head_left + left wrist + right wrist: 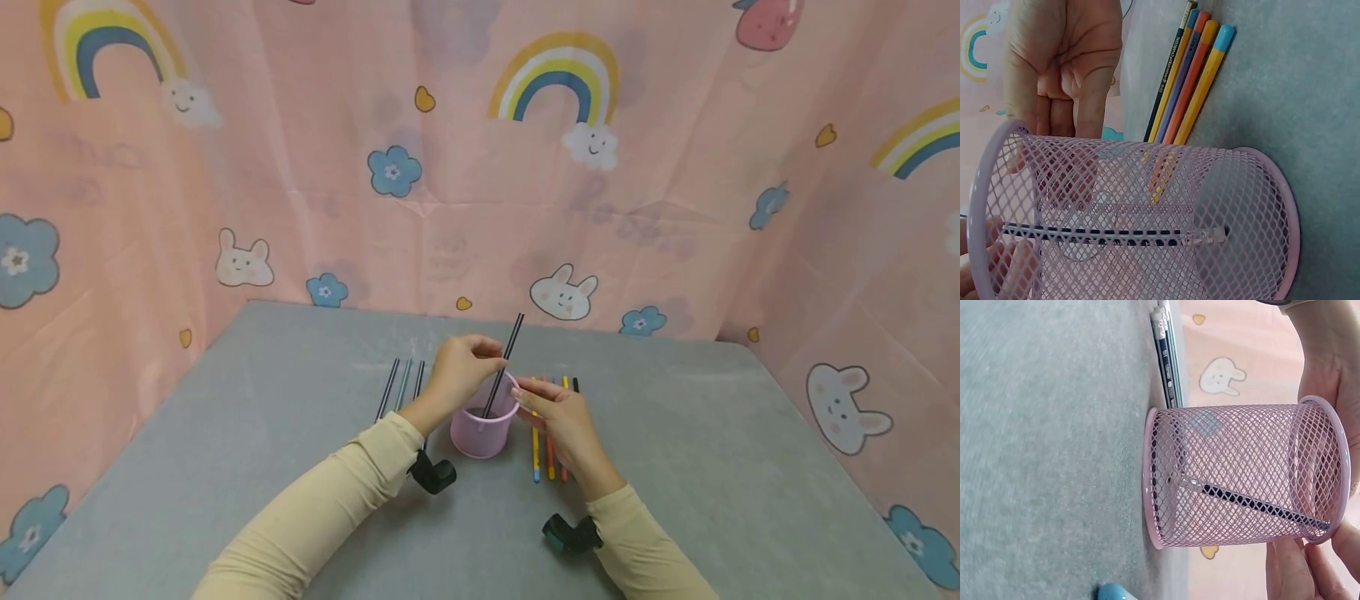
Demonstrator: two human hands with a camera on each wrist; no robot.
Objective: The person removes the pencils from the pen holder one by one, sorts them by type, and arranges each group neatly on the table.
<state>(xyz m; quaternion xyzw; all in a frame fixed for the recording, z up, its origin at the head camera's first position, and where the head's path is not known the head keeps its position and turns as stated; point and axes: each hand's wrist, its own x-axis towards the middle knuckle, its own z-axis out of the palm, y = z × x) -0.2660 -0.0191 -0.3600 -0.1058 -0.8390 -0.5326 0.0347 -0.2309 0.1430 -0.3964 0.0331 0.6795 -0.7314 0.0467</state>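
Note:
My left hand (457, 371) pinches a dark striped pencil (513, 335) between thumb and fingers, above a pink mesh pencil cup (480, 438). The pencil leans inside the cup; its eraser end (1192, 482) is down by the base, as the right wrist view shows. With thumb and fingers, my right hand (564, 421) holds the cup's rim on the right side. The cup stands upright on the grey table. In the left wrist view, the right hand's fingers partly show through the mesh (1116, 181).
Left of the cup lie several striped pencils (387, 388), partly covered by the left wrist. On its right is a row of coloured pencils (536, 454), partly under the right hand. A pink patterned curtain (465, 242) hangs behind the grey table (300, 383).

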